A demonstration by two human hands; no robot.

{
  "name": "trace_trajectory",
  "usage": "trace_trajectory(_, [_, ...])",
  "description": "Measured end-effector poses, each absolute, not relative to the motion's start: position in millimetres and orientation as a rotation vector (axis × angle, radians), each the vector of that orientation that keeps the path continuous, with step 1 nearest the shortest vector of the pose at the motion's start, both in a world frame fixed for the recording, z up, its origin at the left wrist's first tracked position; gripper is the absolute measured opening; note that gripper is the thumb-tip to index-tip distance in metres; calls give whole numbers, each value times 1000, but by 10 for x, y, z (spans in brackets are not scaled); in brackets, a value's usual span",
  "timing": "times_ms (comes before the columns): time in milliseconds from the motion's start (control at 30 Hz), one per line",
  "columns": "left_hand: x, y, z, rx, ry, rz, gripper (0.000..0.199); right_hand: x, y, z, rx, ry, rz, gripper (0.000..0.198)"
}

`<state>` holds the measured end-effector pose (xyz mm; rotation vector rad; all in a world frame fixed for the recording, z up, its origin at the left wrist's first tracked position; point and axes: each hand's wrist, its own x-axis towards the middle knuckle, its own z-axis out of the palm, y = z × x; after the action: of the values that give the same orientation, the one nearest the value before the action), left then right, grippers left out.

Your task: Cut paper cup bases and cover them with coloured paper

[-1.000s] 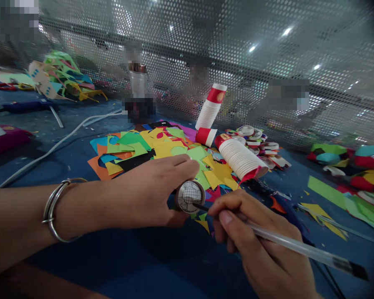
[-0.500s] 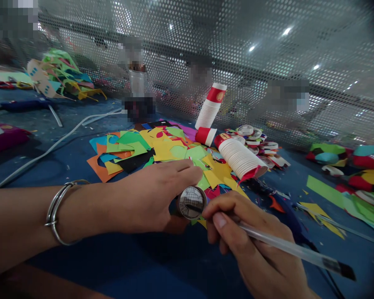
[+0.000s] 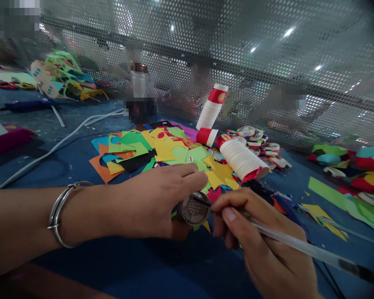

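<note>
Our left fingers (image 3: 197, 181) clasp the disc (image 3: 195, 211). Right of it, our right fingers (image 3: 235, 198) grip the pen (image 3: 299, 245), pointed its way.

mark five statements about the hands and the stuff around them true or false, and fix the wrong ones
1. The right hand holds a pen. True.
2. The left hand holds scissors. False: it holds a small round piece with dark lines on its face.
3. A metal bangle circles the left wrist. True.
4. The paper scraps are all yellow. False: green, orange and blue show too.
5. The cup stack nearer the hands stands upright. False: it lies on its side.
</note>
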<state>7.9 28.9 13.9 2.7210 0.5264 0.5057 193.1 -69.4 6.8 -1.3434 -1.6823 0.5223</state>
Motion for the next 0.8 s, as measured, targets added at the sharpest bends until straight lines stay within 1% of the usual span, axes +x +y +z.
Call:
trace_trajectory(200, [73,285,166,2698,573,481,30,1936,-697,71,-1343,-1672,461,19])
trace_trajectory(400, [50,297,171,2694,592,555,30,1965,-717,52,-1357,-1679,417,17])
trace_trajectory(800, [36,333,178,2730,666,589,35,1938,-741,68,-1401,-1671,431,21])
